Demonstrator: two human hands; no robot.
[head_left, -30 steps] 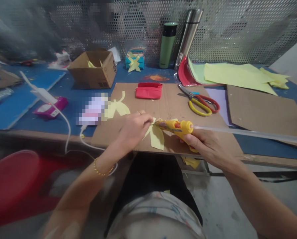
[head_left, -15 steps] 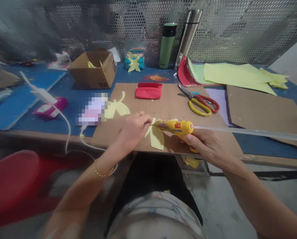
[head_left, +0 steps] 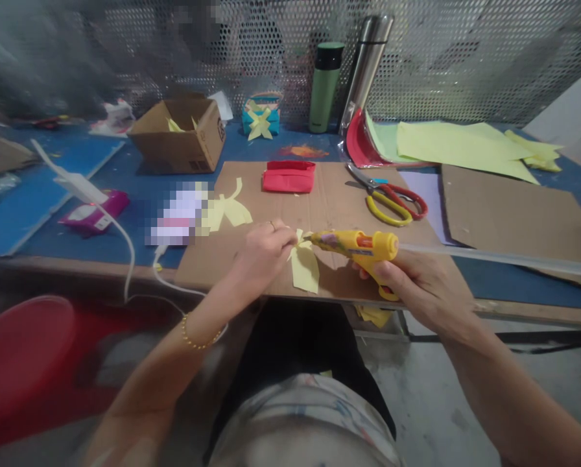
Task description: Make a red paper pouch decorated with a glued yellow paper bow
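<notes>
My right hand (head_left: 412, 279) is wrapped round the handle of a yellow hot glue gun (head_left: 356, 246), a long clear glue stick (head_left: 504, 257) poking out of its back. The gun's nozzle points left, at the upper part of a pale yellow paper bow (head_left: 305, 267). With closed fingers, my left hand (head_left: 268, 250) pinches the bow's left side; its fingers partly hide that side. Beneath lies a brown cardboard sheet (head_left: 339, 201). Another yellow paper bow (head_left: 229, 211) rests on it to the left, and a small red folded pouch (head_left: 289, 177) sits farther back.
Red-and-yellow-handled scissors (head_left: 390, 198) lie right of the pouch. Behind stand a cardboard box (head_left: 178, 139), a small blue bag with a yellow bow (head_left: 260, 121), a green bottle (head_left: 326, 87) and a steel flask (head_left: 368, 65). A white cable (head_left: 130, 253) hangs over the left table edge.
The glue gun in my right hand has drawn back slightly to the right, showing more of the bow's top. My left hand stays at the bow.
</notes>
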